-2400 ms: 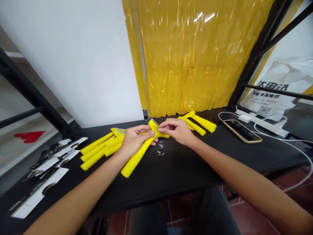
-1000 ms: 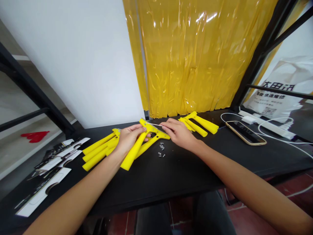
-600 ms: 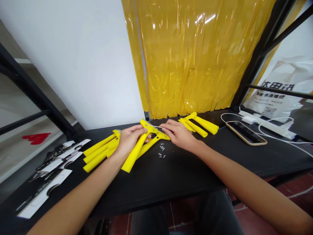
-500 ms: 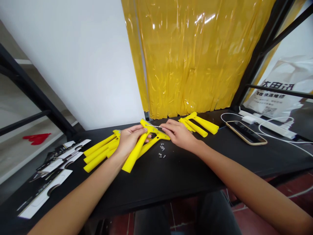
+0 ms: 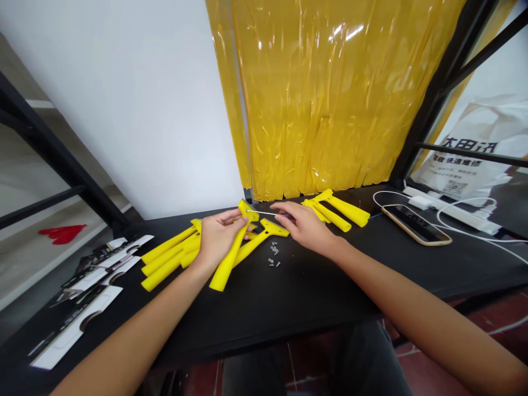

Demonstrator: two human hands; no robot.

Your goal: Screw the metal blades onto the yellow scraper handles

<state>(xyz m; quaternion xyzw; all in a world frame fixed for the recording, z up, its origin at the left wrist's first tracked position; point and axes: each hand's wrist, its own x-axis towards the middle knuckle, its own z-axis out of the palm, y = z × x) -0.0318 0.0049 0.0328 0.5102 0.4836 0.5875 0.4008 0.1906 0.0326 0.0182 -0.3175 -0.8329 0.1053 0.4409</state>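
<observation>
My left hand [image 5: 223, 234] is closed round the head end of a yellow scraper [image 5: 226, 267], whose handle slants down toward me. In my right hand [image 5: 304, 223] is a screwdriver [image 5: 262, 213]; its thin metal shaft points left, and the tip meets the scraper's head near a screw. The screwdriver's grip is mostly hidden by my fingers. Just behind the held scraper, a second yellow scraper [image 5: 264, 236] lies on the black table. Several small screws [image 5: 273, 250] lie loose between my hands.
More yellow scrapers [image 5: 169, 256] lie at left, and others [image 5: 340, 209] at right. Black-and-white card sleeves [image 5: 82, 324] are piled at the left end. A phone [image 5: 416, 224], white cables and a power strip [image 5: 454, 209] occupy the right side. Yellow plastic curtain [image 5: 330, 110] hangs behind.
The held scraper has turned slightly, uncovering more of the scraper behind it. My right hand has shifted a little right, and more of the screwdriver's shaft shows.
</observation>
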